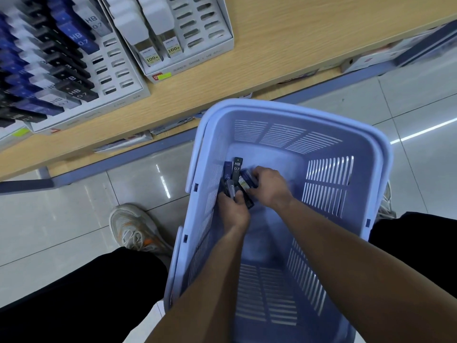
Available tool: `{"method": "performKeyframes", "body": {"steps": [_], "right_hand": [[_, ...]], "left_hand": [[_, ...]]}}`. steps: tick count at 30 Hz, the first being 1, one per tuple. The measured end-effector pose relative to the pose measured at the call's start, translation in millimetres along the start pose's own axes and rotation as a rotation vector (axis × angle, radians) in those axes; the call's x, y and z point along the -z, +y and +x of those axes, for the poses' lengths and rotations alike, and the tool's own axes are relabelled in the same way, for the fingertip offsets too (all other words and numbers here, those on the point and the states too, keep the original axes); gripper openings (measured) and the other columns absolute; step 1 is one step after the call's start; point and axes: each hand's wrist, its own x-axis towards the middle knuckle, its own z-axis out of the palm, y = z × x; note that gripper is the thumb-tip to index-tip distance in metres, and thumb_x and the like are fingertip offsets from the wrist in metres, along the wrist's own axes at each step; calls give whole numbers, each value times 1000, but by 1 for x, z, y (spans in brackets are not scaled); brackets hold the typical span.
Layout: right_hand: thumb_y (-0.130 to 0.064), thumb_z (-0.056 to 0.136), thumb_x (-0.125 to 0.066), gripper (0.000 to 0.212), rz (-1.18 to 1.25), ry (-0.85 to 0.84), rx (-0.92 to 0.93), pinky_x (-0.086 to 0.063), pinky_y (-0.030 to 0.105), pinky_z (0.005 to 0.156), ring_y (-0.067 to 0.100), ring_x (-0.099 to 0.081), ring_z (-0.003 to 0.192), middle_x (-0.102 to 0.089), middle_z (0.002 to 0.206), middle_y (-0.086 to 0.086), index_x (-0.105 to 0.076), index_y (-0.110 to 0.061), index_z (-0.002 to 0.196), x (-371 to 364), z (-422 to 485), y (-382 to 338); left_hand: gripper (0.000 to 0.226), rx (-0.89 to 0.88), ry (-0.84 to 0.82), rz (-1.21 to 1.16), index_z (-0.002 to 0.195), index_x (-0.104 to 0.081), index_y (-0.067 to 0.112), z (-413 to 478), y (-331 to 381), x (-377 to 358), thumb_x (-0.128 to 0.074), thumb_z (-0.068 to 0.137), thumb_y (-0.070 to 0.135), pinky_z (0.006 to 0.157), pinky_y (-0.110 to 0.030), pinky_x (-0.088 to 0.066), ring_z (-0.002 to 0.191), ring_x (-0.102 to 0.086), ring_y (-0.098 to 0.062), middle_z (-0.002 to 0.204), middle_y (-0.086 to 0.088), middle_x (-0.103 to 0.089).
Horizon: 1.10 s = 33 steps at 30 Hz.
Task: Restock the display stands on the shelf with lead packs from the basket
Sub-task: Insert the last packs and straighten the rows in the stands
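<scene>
Two hands meet in the head view inside the pale blue basket (380, 154), at about 11 o'clock on its floor and close to its left wall. The left hand (232, 211) has its fingers curled round a small bunch of lead packs (231, 190), thumb lying on a grey one; their long axes run roughly from 11 to 5 o'clock. The right hand (268, 186), just beside it at 2 o'clock, curls its fingers and thumb on a pack marked 100 (243, 182), which slants from 10 towards 4 o'clock; blur hides exactly how the fingertips sit. Touching this cluster at 12 o'clock stands a black pack printed HB 0.7 (237, 167), its long axis nearly 12 to 6, its far end towards the shelf. The wooden shelf (284, 45) fills the top of the frame. At 10 o'clock a white display stand (123, 78) carries rows of blue, black and grey HB 0.7 packs slanting from 11 to 5, with open slots along its right side. At 12 o'clock a second display stand (217, 38) holds clear packs with white caps, their 100 labels pointing to 5 o'clock. A pale shoe (133, 229) rests on the tiled floor at 8 o'clock, beside the basket
</scene>
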Motion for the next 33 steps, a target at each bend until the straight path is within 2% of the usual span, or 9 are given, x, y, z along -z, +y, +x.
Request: {"method": "performKeyframes", "body": {"steps": [2,6,11,16,20,23,26,28,33], "right_hand": [[-21,82,-73,16,82,-5,-27,-34,24,67,24,-60,85,-60,81,-4,-58,-23,84,0,-4,1],[-23,86,-71,16,148,-3,-17,-33,23,70,19,-54,84,-61,87,-5,-64,-19,100,-4,-9,4],[-14,86,-69,27,303,-56,-53,-35,21,57,18,-53,73,-52,68,-12,-50,-27,73,-4,-8,6],[-8,91,-63,34,307,-91,-15,-35,6,54,3,-46,64,-49,69,-15,-47,-29,71,-1,-10,2],[-7,92,-58,22,342,-84,-17,-34,8,52,14,-52,70,-53,70,-12,-53,-23,77,-3,-10,3],[-2,93,-57,18,505,-130,-60,-37,6,56,6,-54,67,-58,73,-10,-59,-19,89,-6,-13,1],[-4,94,-57,17,661,-145,-127,-54,31,81,25,-67,86,-71,90,7,-67,-15,100,-14,-18,2],[-4,94,-58,17,730,-120,-162,-54,43,89,27,-67,89,-73,98,13,-69,-13,103,-16,-22,3],[-4,96,-57,20,860,-68,-198,-55,42,89,21,-66,86,-72,92,6,-68,-21,94,-13,-30,2]], "left_hand": [[30,25,-23,-50,123,-59,-2,5,0,0,-59,100,17,93,-37,-51,109,-66,-33,117,-20,-69],[31,37,-85,-89,121,-62,7,11,-7,-1,-58,98,27,92,-50,-56,104,-68,-37,111,-17,-71],[27,53,-136,-139,123,-62,7,10,4,1,-60,98,17,96,-40,-54,103,-68,-27,112,-11,-71],[30,53,-137,-113,126,-60,7,8,6,0,-61,97,15,99,-41,-52,107,-67,-28,115,-12,-70],[29,45,-117,-96,123,-61,6,7,9,-2,-62,97,17,97,-41,-52,105,-67,-28,113,-13,-71],[30,21,-124,-76,126,-60,6,4,10,2,-60,98,15,96,-34,-50,106,-66,-26,116,-12,-70],[27,-14,-155,-53,125,-62,7,6,9,6,-59,99,12,96,-32,-50,107,-66,-25,115,-10,-70],[25,-15,-186,-52,123,-64,9,6,11,7,-59,99,14,98,-38,-52,106,-68,-26,112,-8,-72],[20,-27,-237,-85,120,-62,14,-4,19,11,-58,100,15,98,-42,-53,104,-67,-24,111,-6,-71]]}}
